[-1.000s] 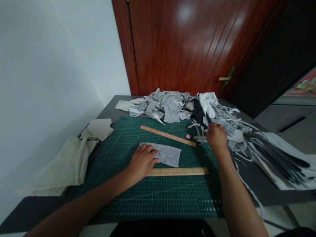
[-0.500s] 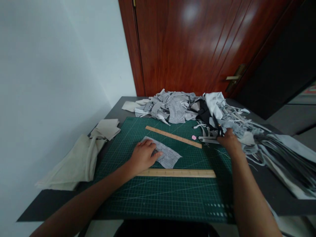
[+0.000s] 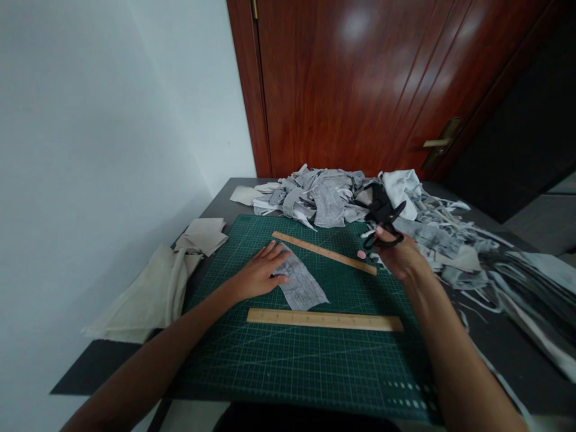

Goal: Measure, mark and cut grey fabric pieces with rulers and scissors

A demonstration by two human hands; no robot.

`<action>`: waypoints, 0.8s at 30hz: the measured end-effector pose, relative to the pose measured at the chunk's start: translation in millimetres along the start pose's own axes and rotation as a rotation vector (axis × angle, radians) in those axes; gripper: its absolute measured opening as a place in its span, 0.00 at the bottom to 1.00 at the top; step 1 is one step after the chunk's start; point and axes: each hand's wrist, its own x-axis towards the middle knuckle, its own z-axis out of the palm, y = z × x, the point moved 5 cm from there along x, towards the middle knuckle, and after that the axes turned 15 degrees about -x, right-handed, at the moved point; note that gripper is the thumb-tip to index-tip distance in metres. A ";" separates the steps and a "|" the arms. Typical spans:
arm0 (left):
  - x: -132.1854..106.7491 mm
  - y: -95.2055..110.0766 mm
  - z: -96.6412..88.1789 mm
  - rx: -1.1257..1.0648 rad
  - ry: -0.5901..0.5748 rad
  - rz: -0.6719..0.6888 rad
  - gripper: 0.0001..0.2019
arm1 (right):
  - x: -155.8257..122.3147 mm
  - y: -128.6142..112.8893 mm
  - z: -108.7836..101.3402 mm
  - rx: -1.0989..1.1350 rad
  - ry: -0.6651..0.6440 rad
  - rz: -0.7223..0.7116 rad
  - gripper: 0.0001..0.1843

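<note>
My left hand (image 3: 265, 271) lies with fingers spread at the left edge of a grey fabric piece (image 3: 302, 282), its fingertips on the cloth. Under the piece is a green gridded cutting mat (image 3: 288, 366). My right hand (image 3: 398, 251) grips black-handled scissors (image 3: 390, 227), raised above the mat's right side with the dark blades pointing up and away. A small pink piece (image 3: 361, 254), perhaps chalk, rests just left of that hand. One wooden ruler (image 3: 324, 252) slants behind the fabric, and a second wooden ruler (image 3: 324, 319) lies in front of it.
Grey fabric pieces (image 3: 330, 201) are heaped along the back of the table, with tangled strips (image 3: 443, 225) at the right. Folded cream cloth (image 3: 139, 294) sits on the left edge beside the wall (image 3: 112, 120). A wooden door (image 3: 342, 90) stands behind the table.
My right hand has lifted the scissors from beside the scrap heap, and they now show clearly. The grey piece has turned slightly, and my left hand has slid toward its left edge.
</note>
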 end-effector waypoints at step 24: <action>19.3 -27.1 4.0 -0.687 0.826 -0.390 0.12 | -86.2 14.4 106.4 0.181 -0.526 -0.049 0.35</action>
